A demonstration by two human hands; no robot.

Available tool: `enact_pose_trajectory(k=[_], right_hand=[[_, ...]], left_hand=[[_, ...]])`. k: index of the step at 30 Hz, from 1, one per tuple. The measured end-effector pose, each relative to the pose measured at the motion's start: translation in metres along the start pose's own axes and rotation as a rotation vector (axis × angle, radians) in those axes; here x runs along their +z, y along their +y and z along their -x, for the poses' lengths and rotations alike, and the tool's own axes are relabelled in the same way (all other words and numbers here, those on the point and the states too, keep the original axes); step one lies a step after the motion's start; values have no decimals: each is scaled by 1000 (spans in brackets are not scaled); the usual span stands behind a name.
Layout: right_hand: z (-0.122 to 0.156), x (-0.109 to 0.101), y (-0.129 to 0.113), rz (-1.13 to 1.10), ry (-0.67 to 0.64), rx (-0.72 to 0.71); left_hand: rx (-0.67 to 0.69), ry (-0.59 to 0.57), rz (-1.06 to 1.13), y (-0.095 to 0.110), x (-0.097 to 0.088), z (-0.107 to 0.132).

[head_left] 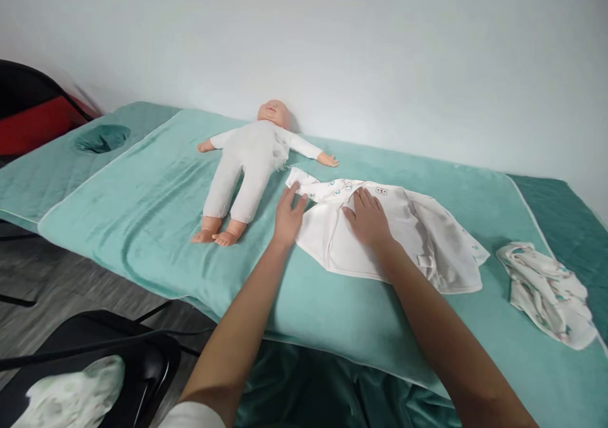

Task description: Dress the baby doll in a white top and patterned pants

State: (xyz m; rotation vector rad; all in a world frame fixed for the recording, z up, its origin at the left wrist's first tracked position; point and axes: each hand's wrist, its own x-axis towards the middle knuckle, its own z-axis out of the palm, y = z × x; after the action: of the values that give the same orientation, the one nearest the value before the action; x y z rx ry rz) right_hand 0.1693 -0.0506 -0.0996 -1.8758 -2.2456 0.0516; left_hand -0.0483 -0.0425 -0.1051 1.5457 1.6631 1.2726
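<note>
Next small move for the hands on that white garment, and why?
I'd probably slide the right hand toward picture right and smooth the white garment there: that side looks creased and folded, while the left hand touches a sleeve already stretched out.

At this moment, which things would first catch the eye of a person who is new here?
Probably the baby doll, lying on its back on the green cover near the wall. Next, the white baby shirt spread before the person, the left hand at a patterned sleeve, the right hand on its white body. A crumpled patterned cloth lies at the picture's far right.
</note>
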Motion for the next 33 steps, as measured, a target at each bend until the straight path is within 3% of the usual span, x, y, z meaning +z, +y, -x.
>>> enact_pose_trajectory(k=[4, 8, 17, 24, 26, 29, 31, 33], right_hand=[[6, 2, 3, 14, 12, 18], [9, -1, 13, 31, -21, 112], [28, -15, 72, 37, 12, 256], [52, -14, 59, 41, 6, 236], [70, -22, 55, -78, -13, 179], [97, -46, 67, -463, -58, 48], [111, -64, 90, -598, -44, 25], [118, -78, 121, -613, 100, 121]], left_hand=[[-23, 148, 73, -12, -5, -17], [-33, 243, -10, -20, -7, -13], [182, 156, -256, -16, -8, 6], [390, 110, -366, -2, -10, 32], [439, 56, -406, 4, -8, 42], [508, -21, -453, 11, -4, 57], [556, -57, -463, 15, 1, 66], [605, -80, -461, 20, 6, 75]])
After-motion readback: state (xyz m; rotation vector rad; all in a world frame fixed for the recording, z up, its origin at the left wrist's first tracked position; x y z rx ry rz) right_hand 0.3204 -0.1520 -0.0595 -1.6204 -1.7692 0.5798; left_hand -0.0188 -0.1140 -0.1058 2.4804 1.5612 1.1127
